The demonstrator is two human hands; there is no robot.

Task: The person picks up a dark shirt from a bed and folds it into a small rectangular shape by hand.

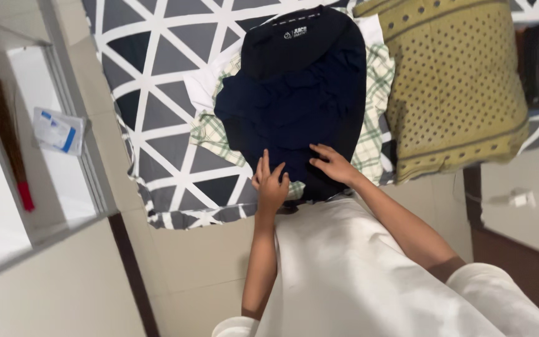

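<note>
a: while the dark navy garment (297, 100) lies spread on top of a checked shirt (375, 106), we rest both hands on its near hem, apparently to keep the cloth flat.

b: hand state?

a: left hand (271, 186) flat, fingers together, gripping nothing. right hand (334, 165) spread wide, palm down, holding nothing.

b: surface and room?

a: a bed with a grey-and-white triangle-pattern sheet (157, 75), a mustard dotted pillow (456, 87) beside the pile, pale floor tiles (194, 262) below, a window sill (51, 187) at our left.

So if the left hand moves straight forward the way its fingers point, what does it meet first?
The left hand already rests on the dark navy garment; going on, it would probably slide over that cloth first.
</note>
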